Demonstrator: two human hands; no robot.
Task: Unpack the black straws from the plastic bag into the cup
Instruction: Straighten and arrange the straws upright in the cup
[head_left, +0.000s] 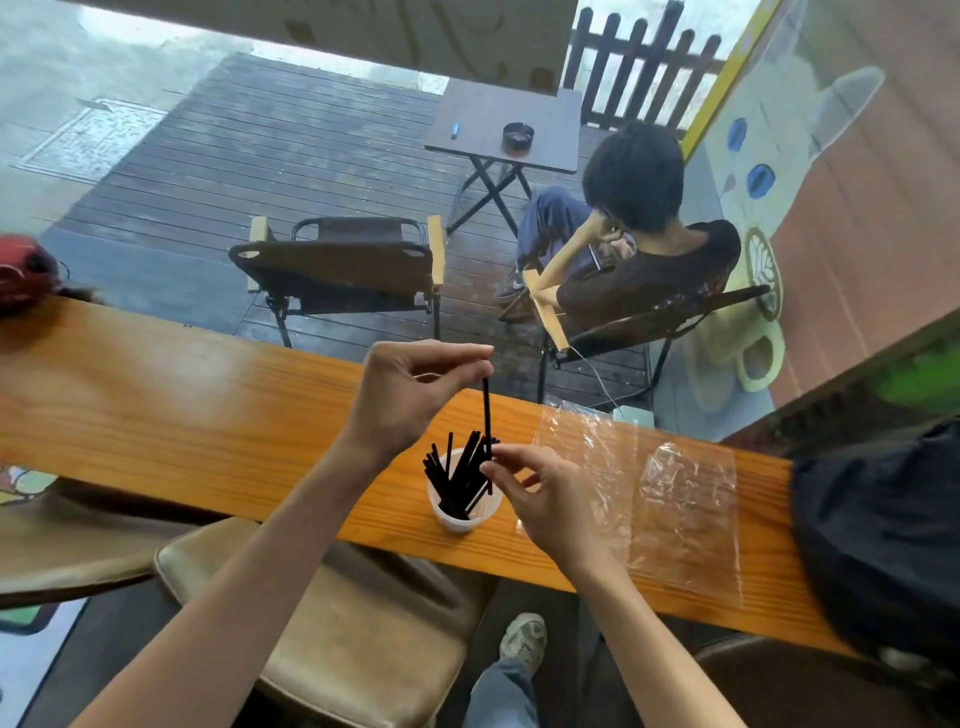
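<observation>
The left hand (410, 395) is raised above the counter and pinches the top end of one black straw (487, 410) between thumb and forefinger, so that the straw hangs nearly upright below the fingertips, with its lower end down among the other straws. The right hand (540, 499) is lower and nearer, just to the right of the cup (464, 512); its thumb and fingers are curled and pinch the lower part of this same straw at the cup's right rim. The cup is small, round and white, of a dull, slightly translucent material, and it stands on the wooden counter (182, 410) between the two wrists. Inside it the black straws (457, 478) stand as a loose bundle, thin and straight, fanning out in different directions above the rim. The plastic bag (649, 493) lies flat on the counter to the right of the cup, just beyond the right hand; it is clear, wrinkled and shiny, and the wood grain shows through it. The counter is a long plank of orange-brown varnished wood with fine parallel lines. At the far right a dark, soft fabric thing (883, 540) rests on the counter.
</observation>
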